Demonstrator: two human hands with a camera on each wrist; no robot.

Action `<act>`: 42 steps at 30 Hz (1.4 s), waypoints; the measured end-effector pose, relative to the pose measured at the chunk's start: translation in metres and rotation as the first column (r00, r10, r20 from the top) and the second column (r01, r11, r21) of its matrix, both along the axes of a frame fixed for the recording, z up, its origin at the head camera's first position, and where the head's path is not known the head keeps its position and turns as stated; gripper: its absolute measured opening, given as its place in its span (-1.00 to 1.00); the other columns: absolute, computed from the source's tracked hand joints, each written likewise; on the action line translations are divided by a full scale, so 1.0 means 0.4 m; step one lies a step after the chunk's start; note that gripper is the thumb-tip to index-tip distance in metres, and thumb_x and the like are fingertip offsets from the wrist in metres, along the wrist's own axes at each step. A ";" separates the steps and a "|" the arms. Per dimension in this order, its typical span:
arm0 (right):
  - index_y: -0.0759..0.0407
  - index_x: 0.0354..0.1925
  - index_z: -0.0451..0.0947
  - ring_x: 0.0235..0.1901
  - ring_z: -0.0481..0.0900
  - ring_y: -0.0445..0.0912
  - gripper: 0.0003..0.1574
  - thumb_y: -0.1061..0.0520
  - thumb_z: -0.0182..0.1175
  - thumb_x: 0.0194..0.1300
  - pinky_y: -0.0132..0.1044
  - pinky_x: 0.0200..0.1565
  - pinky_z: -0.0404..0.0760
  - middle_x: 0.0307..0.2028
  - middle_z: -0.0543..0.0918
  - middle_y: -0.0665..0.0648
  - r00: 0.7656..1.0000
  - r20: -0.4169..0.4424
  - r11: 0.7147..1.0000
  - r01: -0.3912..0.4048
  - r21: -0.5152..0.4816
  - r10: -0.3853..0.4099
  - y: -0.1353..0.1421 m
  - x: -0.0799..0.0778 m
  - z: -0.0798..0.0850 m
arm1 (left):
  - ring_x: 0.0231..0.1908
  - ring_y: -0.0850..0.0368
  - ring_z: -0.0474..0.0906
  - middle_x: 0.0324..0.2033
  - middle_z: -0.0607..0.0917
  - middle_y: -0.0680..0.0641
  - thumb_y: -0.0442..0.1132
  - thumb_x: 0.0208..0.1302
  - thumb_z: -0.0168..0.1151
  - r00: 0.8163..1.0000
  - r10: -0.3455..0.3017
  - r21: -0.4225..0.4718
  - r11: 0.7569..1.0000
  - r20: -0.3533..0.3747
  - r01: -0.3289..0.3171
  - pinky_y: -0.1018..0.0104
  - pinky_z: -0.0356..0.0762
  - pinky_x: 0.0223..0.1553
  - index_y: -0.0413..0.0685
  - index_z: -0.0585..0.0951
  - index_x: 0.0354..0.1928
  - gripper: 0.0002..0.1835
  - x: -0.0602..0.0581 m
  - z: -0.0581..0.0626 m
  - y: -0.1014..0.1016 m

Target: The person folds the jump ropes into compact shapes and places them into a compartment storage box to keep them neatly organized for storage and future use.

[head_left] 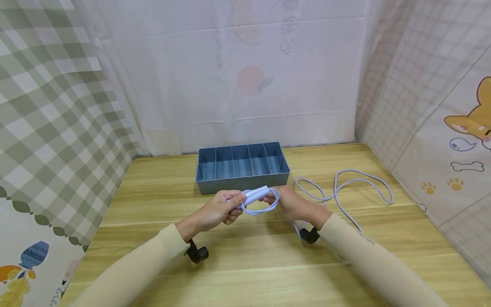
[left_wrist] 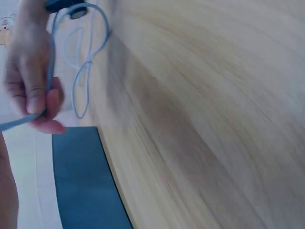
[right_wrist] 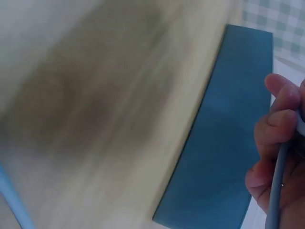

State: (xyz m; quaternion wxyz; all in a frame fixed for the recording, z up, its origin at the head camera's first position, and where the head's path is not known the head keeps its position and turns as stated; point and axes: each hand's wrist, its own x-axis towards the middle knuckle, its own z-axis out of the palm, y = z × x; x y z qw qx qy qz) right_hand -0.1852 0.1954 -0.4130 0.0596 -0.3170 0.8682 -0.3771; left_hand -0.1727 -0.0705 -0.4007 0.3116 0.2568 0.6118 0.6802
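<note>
A pale lavender cord is gathered in a small loop between the two hands, in front of the blue-grey bin. Alongside the loop lies a smooth, whitish, tube-shaped piece, slanting up to the right. My left hand grips its near end together with the cord, thumb on top. At the loop's right side, my right hand pinches the cord between thumb and fingers; the left wrist view also catches this hand, with the cord running down past its fingertips. Curled fingers show by the cord in the right wrist view.
Behind the hands stands the blue-grey bin with several compartments. A long loose stretch of cord lies in bends on the wooden table at right. Patterned curtains enclose the back and sides.
</note>
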 end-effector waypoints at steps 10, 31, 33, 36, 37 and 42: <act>0.20 -0.20 0.64 -0.33 0.57 -0.19 -0.86 0.29 0.14 0.50 -0.21 -0.24 0.58 -0.30 0.72 0.07 0.956 -0.276 0.966 -0.027 0.258 0.100 -0.057 0.061 -0.024 | -0.62 0.29 0.17 -0.54 0.33 0.04 -0.05 0.66 -0.06 0.940 0.314 0.063 0.944 0.131 -0.324 0.47 0.08 -0.64 -0.27 0.41 -0.07 -0.65 -0.016 -0.012 0.015; 0.13 -0.31 0.49 -0.49 0.36 -0.15 -0.87 0.34 0.10 0.23 -0.31 -0.41 0.21 -0.49 0.43 -0.02 0.478 -0.833 0.942 0.028 0.333 0.280 -0.065 0.115 0.053 | -0.64 0.23 0.23 -0.61 0.44 0.06 -0.03 0.60 0.08 0.864 0.301 -0.328 0.834 -0.404 -0.444 0.42 0.15 -0.63 -0.22 0.59 -0.28 -0.61 -0.012 -0.050 0.019; 0.13 -0.33 0.47 -0.51 0.35 -0.15 -0.90 0.30 0.09 0.31 -0.29 -0.40 0.20 -0.51 0.41 -0.03 0.439 -0.854 0.946 0.029 0.324 0.279 -0.060 0.107 0.061 | -0.64 0.24 0.22 -0.62 0.42 0.07 -0.05 0.61 0.07 0.868 0.247 -0.342 0.845 -0.431 -0.410 0.42 0.14 -0.62 -0.21 0.59 -0.30 -0.62 -0.010 -0.053 0.019; 0.12 -0.36 0.45 -0.53 0.39 -0.16 -0.87 0.23 0.09 0.37 -0.26 -0.40 0.20 -0.52 0.41 -0.04 0.419 -0.870 0.954 0.023 0.298 0.262 -0.053 0.092 0.073 | -0.64 0.26 0.23 -0.61 0.43 0.08 -0.07 0.62 0.06 0.878 0.174 -0.354 0.866 -0.446 -0.352 0.43 0.14 -0.61 -0.18 0.60 -0.28 -0.65 -0.005 -0.056 0.020; 0.11 -0.37 0.45 -0.53 0.40 -0.16 -0.87 0.20 0.12 0.37 -0.26 -0.39 0.20 -0.51 0.42 -0.04 0.424 -0.869 0.957 0.016 0.289 0.255 -0.049 0.087 0.077 | -0.63 0.26 0.24 -0.61 0.44 0.08 -0.08 0.62 0.06 0.880 0.153 -0.355 0.873 -0.451 -0.333 0.43 0.14 -0.61 -0.14 0.61 -0.27 -0.67 -0.003 -0.057 0.020; 0.09 -0.37 0.51 -0.52 0.42 -0.17 -0.82 0.28 0.33 0.26 -0.29 -0.41 0.22 -0.49 0.50 -0.08 0.484 -0.837 0.962 -0.045 0.268 0.256 -0.036 0.065 0.093 | -0.58 0.27 0.27 -0.55 0.47 0.09 -0.11 0.62 0.05 0.885 0.042 -0.353 0.907 -0.463 -0.228 0.42 0.17 -0.58 -0.09 0.62 -0.22 -0.72 0.011 -0.059 0.022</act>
